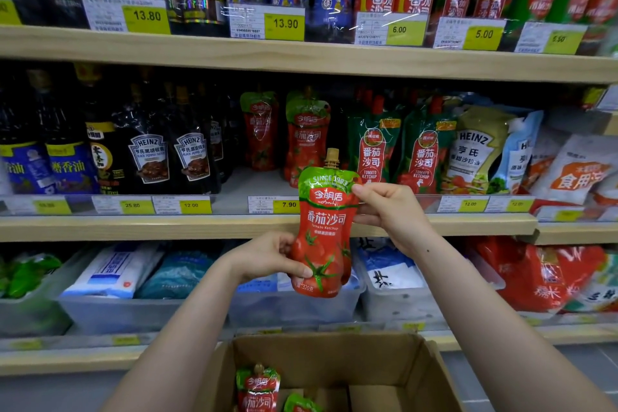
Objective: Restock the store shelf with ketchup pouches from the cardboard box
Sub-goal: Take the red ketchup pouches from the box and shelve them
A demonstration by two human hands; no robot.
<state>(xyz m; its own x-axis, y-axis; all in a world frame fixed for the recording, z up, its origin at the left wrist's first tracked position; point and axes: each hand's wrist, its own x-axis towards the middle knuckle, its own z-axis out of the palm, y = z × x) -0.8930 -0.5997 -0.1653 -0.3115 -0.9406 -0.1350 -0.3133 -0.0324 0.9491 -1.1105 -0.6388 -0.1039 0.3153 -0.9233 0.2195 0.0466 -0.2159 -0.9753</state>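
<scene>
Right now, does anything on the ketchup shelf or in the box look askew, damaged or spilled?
Nothing looks spilled or damaged. The left hand and right hand hold one ketchup pouch upright before the shelf. Two matching pouches stand at the back, leaving a gap in front. More lie in the cardboard box.

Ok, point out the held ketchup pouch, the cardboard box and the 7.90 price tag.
Held pouch [322, 227], head view: middle of its red front.
Cardboard box [423, 375], head view: inner right wall.
7.90 tag [288, 204], head view: yellow part with the price.

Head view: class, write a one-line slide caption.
Both hands hold a red-and-green ketchup pouch upright before the wooden shelf.
</scene>
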